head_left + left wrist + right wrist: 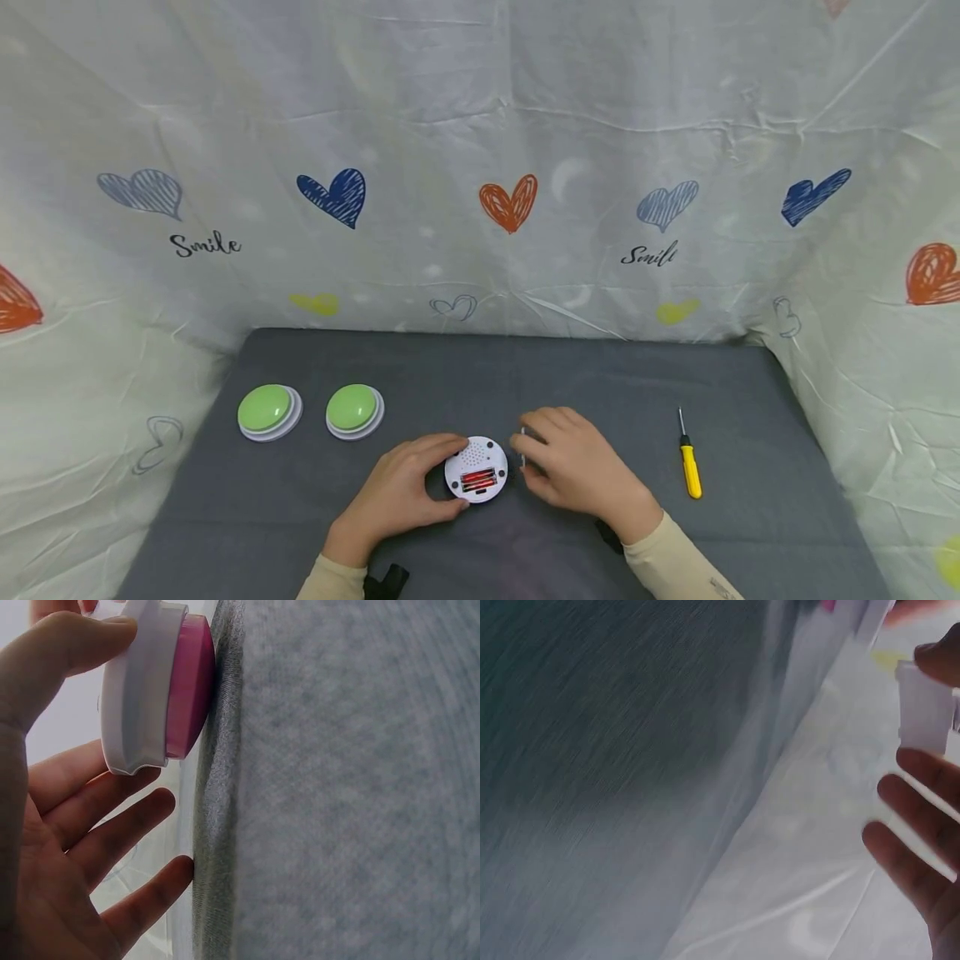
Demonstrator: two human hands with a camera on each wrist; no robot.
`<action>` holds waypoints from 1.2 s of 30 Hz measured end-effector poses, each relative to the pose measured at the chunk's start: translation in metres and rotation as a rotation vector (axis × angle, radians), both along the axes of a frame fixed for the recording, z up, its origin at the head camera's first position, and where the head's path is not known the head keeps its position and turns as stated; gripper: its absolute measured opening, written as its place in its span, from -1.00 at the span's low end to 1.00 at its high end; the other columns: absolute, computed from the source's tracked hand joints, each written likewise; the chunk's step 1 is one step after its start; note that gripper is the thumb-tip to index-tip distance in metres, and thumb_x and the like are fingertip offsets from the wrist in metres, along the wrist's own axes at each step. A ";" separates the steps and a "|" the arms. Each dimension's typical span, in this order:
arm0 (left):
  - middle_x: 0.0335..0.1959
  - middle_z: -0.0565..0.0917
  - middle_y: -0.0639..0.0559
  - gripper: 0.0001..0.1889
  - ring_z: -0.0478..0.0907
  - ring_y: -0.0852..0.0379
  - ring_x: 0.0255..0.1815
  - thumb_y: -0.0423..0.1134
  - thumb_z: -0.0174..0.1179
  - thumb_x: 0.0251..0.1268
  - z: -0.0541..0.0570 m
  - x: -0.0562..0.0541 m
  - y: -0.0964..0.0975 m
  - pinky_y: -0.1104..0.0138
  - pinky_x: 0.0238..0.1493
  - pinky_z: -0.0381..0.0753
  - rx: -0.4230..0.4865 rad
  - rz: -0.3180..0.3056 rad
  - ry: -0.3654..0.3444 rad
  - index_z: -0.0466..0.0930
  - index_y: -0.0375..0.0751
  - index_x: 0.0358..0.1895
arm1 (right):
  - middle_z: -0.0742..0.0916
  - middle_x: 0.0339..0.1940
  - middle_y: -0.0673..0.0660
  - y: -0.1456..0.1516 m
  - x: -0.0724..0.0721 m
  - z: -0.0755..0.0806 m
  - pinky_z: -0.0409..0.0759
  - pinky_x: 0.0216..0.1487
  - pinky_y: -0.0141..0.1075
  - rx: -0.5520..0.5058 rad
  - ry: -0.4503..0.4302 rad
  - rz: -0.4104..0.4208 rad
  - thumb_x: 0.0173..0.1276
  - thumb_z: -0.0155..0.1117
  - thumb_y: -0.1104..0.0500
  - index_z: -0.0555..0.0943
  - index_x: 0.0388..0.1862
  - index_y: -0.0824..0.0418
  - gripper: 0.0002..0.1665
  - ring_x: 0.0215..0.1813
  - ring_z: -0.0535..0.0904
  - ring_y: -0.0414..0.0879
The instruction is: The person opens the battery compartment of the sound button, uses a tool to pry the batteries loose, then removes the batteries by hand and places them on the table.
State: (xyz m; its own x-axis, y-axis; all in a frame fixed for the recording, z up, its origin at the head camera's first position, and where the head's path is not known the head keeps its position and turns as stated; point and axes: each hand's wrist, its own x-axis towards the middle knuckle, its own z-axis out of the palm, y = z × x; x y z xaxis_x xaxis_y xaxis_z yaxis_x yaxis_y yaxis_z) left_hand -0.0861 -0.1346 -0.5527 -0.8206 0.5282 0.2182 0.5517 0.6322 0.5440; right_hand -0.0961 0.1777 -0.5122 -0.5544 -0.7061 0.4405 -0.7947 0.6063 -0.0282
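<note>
A round white buzzer button (474, 457) lies upside down on the table, its pink dome (190, 694) facing the cloth in the left wrist view. Red batteries (478, 480) fill the uncovered compartment in its base. My left hand (408, 485) grips its rim from the left, thumb on the near side and index finger on the far side. Just right of the button, my right hand (573, 467) pinches a small white battery cover (924, 709) between thumb and fingers, apart from the base. From the head view only the cover's thin edge shows.
Two green-domed buttons (264, 408) stand dome up at the left of the grey-clothed table (585, 379). A yellow-handled screwdriver (691, 471) lies to the right of my right hand, tip pointing away. A white curtain with printed hearts (420, 250) rises behind the table's far edge.
</note>
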 end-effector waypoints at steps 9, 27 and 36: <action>0.37 0.68 0.26 -0.17 0.64 0.13 0.37 0.17 0.70 -0.03 -0.001 0.002 -0.001 -0.01 0.29 0.67 -0.024 0.024 -0.008 0.71 0.13 0.43 | 0.76 -0.06 0.15 0.077 -0.016 0.001 0.61 0.14 0.18 -0.107 0.006 -0.358 0.18 0.61 0.19 0.65 -0.13 0.17 -0.66 0.00 0.72 0.17; 0.36 0.68 0.27 -0.17 0.64 0.14 0.38 0.17 0.71 -0.03 -0.002 0.003 -0.002 0.00 0.29 0.67 -0.011 0.023 0.000 0.71 0.13 0.42 | 0.79 -0.16 0.35 0.203 -0.029 -0.012 0.50 -0.01 0.40 -0.221 -0.342 -0.986 0.35 0.53 0.07 0.69 -0.06 0.29 -0.65 -0.32 0.65 0.23; 0.36 0.68 0.27 -0.16 0.64 0.13 0.37 0.18 0.71 -0.03 -0.002 0.001 0.000 0.00 0.29 0.68 -0.008 0.007 0.004 0.71 0.11 0.43 | 0.79 -0.20 0.31 0.235 -0.040 -0.027 0.52 -0.13 0.23 -0.213 -0.506 -1.076 0.40 0.54 -0.06 0.68 -0.09 0.28 -0.57 -0.26 0.66 0.21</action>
